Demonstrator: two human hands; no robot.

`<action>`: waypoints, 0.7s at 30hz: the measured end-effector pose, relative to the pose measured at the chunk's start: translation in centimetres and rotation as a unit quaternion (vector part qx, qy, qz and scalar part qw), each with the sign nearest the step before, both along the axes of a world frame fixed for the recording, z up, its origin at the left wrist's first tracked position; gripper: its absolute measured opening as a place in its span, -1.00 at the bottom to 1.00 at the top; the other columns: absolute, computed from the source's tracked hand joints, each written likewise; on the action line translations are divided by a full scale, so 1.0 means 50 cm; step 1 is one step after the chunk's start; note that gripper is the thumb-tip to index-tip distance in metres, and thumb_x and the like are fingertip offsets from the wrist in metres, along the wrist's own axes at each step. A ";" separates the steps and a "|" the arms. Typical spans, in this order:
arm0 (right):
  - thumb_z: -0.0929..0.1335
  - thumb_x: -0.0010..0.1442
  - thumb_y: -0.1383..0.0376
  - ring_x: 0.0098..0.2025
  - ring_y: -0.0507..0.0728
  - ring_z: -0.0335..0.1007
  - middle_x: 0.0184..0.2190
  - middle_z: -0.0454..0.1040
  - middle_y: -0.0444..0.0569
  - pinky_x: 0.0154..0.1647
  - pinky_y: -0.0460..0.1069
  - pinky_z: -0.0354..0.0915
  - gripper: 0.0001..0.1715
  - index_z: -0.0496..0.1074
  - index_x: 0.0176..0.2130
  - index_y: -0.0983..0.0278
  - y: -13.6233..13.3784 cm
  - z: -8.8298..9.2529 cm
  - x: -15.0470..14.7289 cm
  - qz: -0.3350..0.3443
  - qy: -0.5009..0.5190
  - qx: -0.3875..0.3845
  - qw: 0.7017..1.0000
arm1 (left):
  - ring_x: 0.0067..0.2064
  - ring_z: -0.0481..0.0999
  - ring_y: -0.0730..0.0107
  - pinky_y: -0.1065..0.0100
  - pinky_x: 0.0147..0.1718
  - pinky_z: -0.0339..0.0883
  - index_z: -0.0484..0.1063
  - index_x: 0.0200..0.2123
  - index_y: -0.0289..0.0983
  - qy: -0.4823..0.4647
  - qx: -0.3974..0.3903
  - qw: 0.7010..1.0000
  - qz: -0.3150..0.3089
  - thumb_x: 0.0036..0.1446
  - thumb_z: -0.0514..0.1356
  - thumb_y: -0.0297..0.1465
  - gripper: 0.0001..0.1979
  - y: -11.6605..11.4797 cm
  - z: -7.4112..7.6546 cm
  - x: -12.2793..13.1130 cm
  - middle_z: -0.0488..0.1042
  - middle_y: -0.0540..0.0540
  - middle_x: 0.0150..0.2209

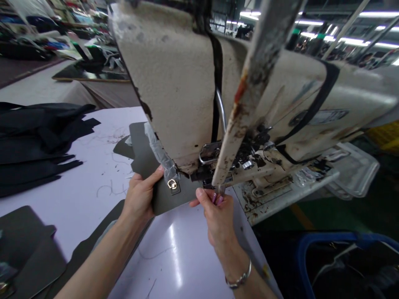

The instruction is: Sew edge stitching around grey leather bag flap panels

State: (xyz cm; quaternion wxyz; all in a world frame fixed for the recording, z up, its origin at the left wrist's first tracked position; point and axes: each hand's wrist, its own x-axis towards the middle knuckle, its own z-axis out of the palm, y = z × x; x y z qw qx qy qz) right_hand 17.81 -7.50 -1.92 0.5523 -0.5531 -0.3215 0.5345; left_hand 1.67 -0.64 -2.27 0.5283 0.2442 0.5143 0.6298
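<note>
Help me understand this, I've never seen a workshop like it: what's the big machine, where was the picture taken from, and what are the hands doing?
This picture comes from a camera worn on the person's head, looking down at their own hands. The big cream-coloured casting is the head of an industrial sewing machine, seen from very close. The person's left hand grips a dark grey panel with a small metal buckle on it. The right hand pinches at something small just under the machine, too hidden to tell what. On the pale table lie black cut pieces and more grey panels.
</note>
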 end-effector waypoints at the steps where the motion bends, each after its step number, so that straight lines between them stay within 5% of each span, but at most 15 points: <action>1: 0.48 0.15 -0.02 -0.54 0.04 0.29 -0.65 0.43 -0.07 -0.52 -0.07 0.10 -0.52 0.62 -0.52 0.32 0.002 0.000 -0.003 -0.004 0.006 0.001 1.000 | -0.23 0.70 0.25 0.28 -0.16 0.63 0.57 -0.07 -0.23 0.005 0.003 1.000 -0.004 -0.14 0.54 -0.32 -0.49 0.005 0.002 0.000 0.69 -0.07 -0.10; 15: 0.47 0.16 -0.05 -0.56 0.06 0.26 -0.75 0.25 -0.14 -0.51 -0.05 0.12 -0.49 0.58 -0.57 0.28 0.008 -0.017 -0.024 -0.043 -0.003 0.013 0.999 | -0.20 0.66 0.30 0.34 -0.22 0.59 0.52 -0.07 -0.26 0.042 0.022 0.999 -0.021 -0.16 0.53 -0.31 -0.46 0.026 0.004 -0.006 0.65 -0.15 -0.01; 21: 0.48 0.19 -0.04 -0.49 0.06 0.31 -0.63 0.41 -0.08 -0.38 -0.05 0.21 -0.49 0.61 -0.53 0.31 0.000 -0.014 -0.028 -0.032 -0.008 0.013 0.999 | -0.27 0.65 0.28 0.30 -0.31 0.59 0.51 -0.10 -0.24 0.051 0.013 0.999 -0.004 -0.24 0.56 -0.36 -0.42 0.023 0.007 -0.006 0.66 -0.13 -0.08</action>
